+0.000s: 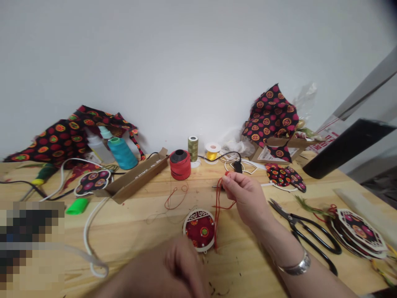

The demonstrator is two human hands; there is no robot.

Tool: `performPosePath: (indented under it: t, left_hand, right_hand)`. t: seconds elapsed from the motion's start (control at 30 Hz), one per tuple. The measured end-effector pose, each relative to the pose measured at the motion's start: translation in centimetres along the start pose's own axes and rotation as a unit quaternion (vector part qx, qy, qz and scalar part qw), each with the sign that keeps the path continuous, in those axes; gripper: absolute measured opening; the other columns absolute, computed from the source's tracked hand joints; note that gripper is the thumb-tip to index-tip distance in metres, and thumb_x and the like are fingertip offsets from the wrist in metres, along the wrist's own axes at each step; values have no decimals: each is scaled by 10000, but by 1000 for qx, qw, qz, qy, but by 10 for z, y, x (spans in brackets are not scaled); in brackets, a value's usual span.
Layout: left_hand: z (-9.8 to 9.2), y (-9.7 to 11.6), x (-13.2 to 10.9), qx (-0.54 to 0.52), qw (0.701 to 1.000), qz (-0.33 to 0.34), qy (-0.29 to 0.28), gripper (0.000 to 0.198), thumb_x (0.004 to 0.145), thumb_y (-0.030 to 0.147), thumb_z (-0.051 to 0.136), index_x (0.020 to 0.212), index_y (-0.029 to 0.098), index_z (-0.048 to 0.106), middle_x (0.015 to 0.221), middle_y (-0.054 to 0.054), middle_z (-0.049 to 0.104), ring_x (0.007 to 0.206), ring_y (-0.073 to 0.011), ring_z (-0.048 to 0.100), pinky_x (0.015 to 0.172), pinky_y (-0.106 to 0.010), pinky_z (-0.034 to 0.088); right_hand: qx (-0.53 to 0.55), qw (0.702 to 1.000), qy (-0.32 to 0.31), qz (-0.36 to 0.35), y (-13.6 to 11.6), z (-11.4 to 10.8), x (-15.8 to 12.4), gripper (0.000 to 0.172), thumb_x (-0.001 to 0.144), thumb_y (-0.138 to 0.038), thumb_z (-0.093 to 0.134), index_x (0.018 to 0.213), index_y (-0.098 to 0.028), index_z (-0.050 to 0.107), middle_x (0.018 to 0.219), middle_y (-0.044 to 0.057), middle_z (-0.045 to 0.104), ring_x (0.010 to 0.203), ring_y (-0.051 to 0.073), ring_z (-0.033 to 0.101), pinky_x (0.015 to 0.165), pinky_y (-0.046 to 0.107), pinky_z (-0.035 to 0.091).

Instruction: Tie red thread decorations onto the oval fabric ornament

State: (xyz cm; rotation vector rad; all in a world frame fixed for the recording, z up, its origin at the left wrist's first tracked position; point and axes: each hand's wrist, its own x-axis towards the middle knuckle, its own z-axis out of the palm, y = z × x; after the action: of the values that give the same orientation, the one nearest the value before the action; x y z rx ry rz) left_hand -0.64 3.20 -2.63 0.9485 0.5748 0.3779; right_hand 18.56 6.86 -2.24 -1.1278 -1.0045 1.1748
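My right hand is raised over the middle of the table, with thumb and forefinger pinched on a red cord. Its strands hang down from the fingertips. Below and to the left lies a round pendant with a pale fretwork rim and dark red patterned cloth. My left hand is low in front, nearest to the pendant and partly covering its lower left edge. That hand is smeared by motion and its fingers are hidden. A large spool of red thread stands farther back, with a loose red loop before it.
Black-handled scissors and a stack of cloth-covered pendants lie on the right. A long cardboard box, a teal thread cone and a white cable occupy the left. A black tube leans at the back right.
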Motion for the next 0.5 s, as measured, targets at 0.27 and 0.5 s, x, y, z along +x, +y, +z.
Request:
performPosePath:
  t: [0.27, 0.5]
  left_hand:
    - [-6, 0, 19, 14, 890, 296, 346, 144, 776, 264, 645, 899, 238, 715, 1112, -15, 657, 942, -152, 583, 849, -247, 442]
    - [-4, -3, 19, 148, 907, 210, 334, 222, 790, 293, 613, 993, 270, 700, 1072, -29, 689, 984, -220, 610, 847, -311, 475]
  right_hand:
    - [-78, 995, -69, -4, 3, 14, -13, 142, 706, -259, 641, 626, -157, 582, 530, -51, 485, 483, 71, 383, 461, 203, 301]
    - [-152, 979, -102, -90, 11, 18, -19, 67, 743, -169, 606, 678, -162, 618, 633, -22, 581, 596, 94, 496, 554, 200, 392]
